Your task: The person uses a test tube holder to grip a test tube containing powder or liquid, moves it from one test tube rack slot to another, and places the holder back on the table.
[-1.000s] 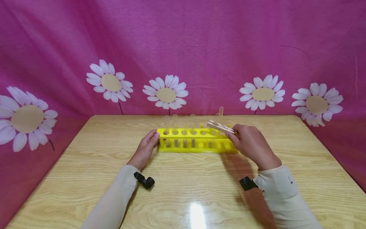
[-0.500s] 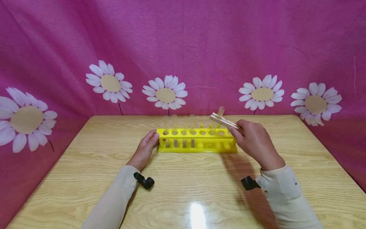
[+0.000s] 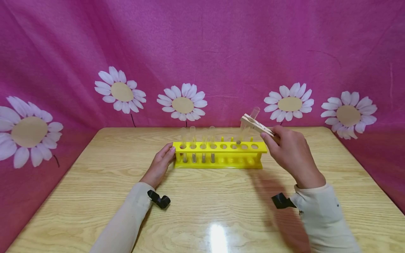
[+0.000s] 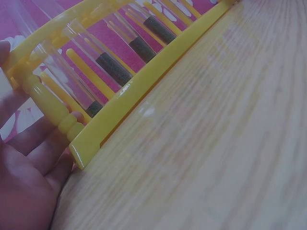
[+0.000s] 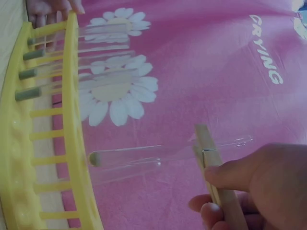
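Note:
My left hand (image 3: 159, 166) grips the left end of a yellow test tube rack (image 3: 221, 150) on the table. My right hand (image 3: 292, 154) pinches a wooden test tube holder (image 3: 257, 125), which clamps a clear test tube (image 3: 254, 112) above the rack's right half. That tube tilts, its top leaning right, and a little dark material sits in its rounded bottom (image 5: 94, 158). In the right wrist view the tube's bottom is beside the rack's top bar; a faint clear outline alongside it is hard to make out. Several tubes with dark grey contents (image 4: 113, 68) stand in the left holes.
The rack's right holes (image 3: 244, 146) and thin yellow pegs (image 3: 222, 139) are visible. Beneath everything lies a light wood-grain table (image 3: 177, 218). A pink curtain with daisies (image 3: 181, 104) hangs behind its far edge. Black wrist mounts (image 3: 159, 200) stick out from both sleeves.
My right hand has moved up and right with the holder, raising the test tube out of the rack and tilting it. My left hand has stayed on the rack's end.

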{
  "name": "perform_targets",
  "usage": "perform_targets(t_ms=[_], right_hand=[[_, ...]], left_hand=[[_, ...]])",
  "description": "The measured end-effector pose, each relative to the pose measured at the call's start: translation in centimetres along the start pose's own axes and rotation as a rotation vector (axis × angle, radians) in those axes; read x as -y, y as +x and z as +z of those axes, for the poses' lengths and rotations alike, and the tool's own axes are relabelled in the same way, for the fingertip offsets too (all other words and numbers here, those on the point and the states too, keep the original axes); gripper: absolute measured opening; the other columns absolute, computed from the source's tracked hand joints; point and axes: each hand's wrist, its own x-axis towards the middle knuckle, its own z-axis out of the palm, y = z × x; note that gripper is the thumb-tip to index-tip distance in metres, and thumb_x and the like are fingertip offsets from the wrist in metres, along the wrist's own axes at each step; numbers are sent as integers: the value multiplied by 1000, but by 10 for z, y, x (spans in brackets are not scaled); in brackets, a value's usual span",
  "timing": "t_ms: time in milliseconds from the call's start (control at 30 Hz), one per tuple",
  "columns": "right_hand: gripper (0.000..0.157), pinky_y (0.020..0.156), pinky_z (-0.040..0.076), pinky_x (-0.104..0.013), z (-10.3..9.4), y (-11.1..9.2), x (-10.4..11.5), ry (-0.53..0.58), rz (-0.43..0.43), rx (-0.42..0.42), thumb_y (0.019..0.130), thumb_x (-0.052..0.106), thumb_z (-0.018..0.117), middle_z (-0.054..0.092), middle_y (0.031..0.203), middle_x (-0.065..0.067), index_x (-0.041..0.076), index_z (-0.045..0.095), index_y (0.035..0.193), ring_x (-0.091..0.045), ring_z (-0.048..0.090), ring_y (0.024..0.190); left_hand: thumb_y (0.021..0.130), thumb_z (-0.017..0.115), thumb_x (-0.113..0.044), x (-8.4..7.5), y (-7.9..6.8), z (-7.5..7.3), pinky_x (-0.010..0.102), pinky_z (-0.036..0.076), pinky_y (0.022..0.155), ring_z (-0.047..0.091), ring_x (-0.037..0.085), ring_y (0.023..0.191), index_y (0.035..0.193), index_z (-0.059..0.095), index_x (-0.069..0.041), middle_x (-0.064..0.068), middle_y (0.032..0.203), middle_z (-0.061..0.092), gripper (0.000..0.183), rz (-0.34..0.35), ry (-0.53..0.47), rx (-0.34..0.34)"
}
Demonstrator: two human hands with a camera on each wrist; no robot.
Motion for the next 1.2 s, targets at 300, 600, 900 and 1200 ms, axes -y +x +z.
perform_targets(t_ms=[300,600,900,1200], right_hand=[[30,42,35,-30,-9,0,-3,-14,70,75,95,30,61,51,63,-7,0,65,97,-21,43,53],[30,46,37,-30,-8,1,-8,-17,108,213,96,30,60,52,66,-7,1,64,90,-22,44,58],[29,47,37,-30,-4,3,-11,-29,108,287,94,28,63,52,64,-6,-1,68,91,-22,44,58],[32,48,37,-29,7,4,-13,-50,158,369,93,29,64,50,62,-5,-2,69,94,-21,44,58]], left_hand=[[102,45,-41,-1,-2,0,41,30,113,42,26,131,141,42,-6,15,142,43,53,-6,-2,-15],[102,45,-42,-1,-2,-1,41,30,113,42,26,131,142,41,-6,15,142,43,54,-4,-1,-7],[100,46,-45,-1,-1,0,40,30,113,43,24,130,141,43,-9,13,141,44,55,-4,6,-7],[101,45,-44,-1,0,1,41,29,114,43,25,130,141,43,-8,13,141,44,54,-16,12,-7]])
